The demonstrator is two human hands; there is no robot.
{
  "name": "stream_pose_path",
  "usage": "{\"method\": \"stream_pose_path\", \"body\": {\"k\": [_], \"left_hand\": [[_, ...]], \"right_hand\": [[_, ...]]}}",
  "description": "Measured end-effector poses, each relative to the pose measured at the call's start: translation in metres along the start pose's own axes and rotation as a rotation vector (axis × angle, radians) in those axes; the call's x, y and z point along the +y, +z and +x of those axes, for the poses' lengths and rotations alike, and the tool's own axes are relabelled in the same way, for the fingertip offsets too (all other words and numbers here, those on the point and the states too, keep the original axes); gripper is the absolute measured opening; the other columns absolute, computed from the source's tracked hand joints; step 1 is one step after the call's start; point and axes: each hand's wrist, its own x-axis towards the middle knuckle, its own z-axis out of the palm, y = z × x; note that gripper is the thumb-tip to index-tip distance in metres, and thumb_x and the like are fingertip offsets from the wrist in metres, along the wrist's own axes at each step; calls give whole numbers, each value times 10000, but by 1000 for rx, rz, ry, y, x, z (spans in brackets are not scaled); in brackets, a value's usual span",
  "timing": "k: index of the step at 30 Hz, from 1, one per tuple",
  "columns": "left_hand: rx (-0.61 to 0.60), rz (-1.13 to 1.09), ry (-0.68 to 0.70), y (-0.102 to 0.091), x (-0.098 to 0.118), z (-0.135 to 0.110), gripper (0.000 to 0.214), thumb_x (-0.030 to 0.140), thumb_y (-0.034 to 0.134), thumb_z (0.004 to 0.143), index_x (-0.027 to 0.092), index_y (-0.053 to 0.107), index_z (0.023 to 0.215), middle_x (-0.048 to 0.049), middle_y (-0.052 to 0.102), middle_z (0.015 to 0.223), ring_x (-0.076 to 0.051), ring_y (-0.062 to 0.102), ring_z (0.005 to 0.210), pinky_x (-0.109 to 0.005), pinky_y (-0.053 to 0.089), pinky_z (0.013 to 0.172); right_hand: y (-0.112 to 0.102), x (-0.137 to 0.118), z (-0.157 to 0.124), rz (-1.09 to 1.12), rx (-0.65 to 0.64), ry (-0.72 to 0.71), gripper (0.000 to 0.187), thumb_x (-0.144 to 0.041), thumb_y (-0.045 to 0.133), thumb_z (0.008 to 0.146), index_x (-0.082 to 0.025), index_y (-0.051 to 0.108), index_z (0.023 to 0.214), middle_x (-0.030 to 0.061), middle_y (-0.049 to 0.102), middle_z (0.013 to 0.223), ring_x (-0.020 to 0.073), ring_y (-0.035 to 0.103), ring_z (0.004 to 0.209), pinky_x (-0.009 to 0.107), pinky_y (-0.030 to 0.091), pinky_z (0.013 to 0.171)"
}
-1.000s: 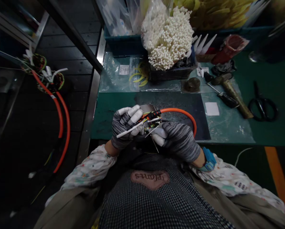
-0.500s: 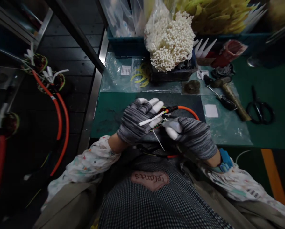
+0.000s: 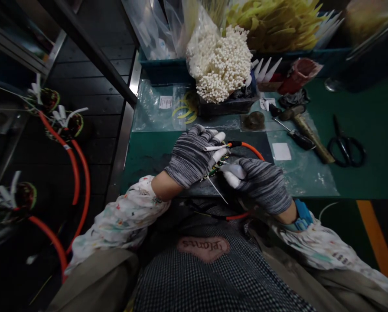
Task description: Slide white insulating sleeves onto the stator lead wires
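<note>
My left hand point(image 3: 195, 156), in a grey striped glove with white fingertips, is closed on wire leads in white sleeves point(image 3: 211, 148). These leads come from the end of an orange cable point(image 3: 250, 149) with a black band. Under the fingers lies a wire-wound coil part point(image 3: 220, 164) with green and yellow edges, mostly covered. My right hand point(image 3: 259, 182), gloved alike, pinches thumb and finger together at the coil's right side; what is between them is too small to make out. A thin white strand point(image 3: 218, 190) sticks out toward me below the coil.
Behind the hands stand a bundle of white-tipped sticks point(image 3: 224, 65) and a red cup point(image 3: 299, 76). Scissors point(image 3: 346, 147), a hammer point(image 3: 312, 134) and a screwdriver point(image 3: 299, 138) lie at right. At left hang several similar coils point(image 3: 75, 123) with orange-red cables point(image 3: 79, 169).
My left hand has shifted right and turned over the coil, fingers closer to the cable end. The white sleeves now lie more level. My right hand stays pinched beside the coil; the view has shifted slightly.
</note>
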Motion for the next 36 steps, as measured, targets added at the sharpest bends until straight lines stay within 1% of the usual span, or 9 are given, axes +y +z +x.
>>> {"method": "stream_pose_path", "body": {"k": [4,8,17,20,23,28,32,34,36], "left_hand": [[-47,0,-113,-1,3,19,370,366,477,1106,210,789,1230,-65,771,1362,-280,682,1271,-477,487,1164],[-96,39,-161,-3,5,39,346,348,508,1098,198,815,1155,-52,827,1160,-242,727,1130,-452,505,1132],[-33,36,-130,14,-4,50,400,413,499,1079,172,816,1039,-69,821,1032,-282,712,1022,-495,510,1070],[-10,27,-147,15,-4,47,408,419,493,1084,161,809,1078,-83,817,1042,-282,710,1019,-486,509,1064],[4,26,-186,15,-4,39,432,453,490,1091,153,791,1166,-110,813,1098,-294,707,1059,-475,524,1035],[68,2,-270,20,-3,15,451,458,561,1073,167,677,1398,-132,740,1398,-306,675,1273,-460,535,1090],[15,-100,-266,17,-1,-2,825,487,784,927,86,474,1578,-224,533,1627,-336,516,1501,-467,416,1266],[-32,-134,-215,13,-1,-7,1104,518,942,741,83,420,1610,-240,463,1674,-377,454,1546,-485,369,1306],[-77,-131,-160,11,-3,-10,1207,478,1015,627,115,423,1615,-218,429,1704,-403,416,1568,-502,335,1328]], "right_hand": [[2,6,1,-160,101,48,317,-404,572,1032,-233,822,1126,86,826,994,270,736,881,355,494,754],[7,7,7,-314,85,123,406,-463,531,1050,-187,817,1130,126,812,965,286,699,837,379,419,720],[9,3,10,-289,140,99,359,-425,563,1024,-170,809,964,103,789,848,239,677,753,359,388,669],[11,13,2,-113,233,140,321,-439,616,995,-183,809,1007,131,822,947,286,739,842,399,518,739],[8,24,-10,255,308,262,274,-420,680,952,-205,798,1074,103,841,1045,293,782,927,444,614,839],[-4,41,-16,629,424,408,283,-419,707,940,-244,809,1138,62,838,1172,295,777,1125,490,614,1040],[-9,69,20,528,629,365,385,-467,710,946,-251,768,1260,84,785,1318,326,709,1271,550,548,1134],[-6,88,46,466,656,319,438,-499,675,974,-243,732,1325,113,739,1402,320,659,1346,537,499,1183],[1,107,72,396,610,264,544,-533,556,1040,-204,623,1468,167,661,1500,302,616,1392,519,463,1202]]}}
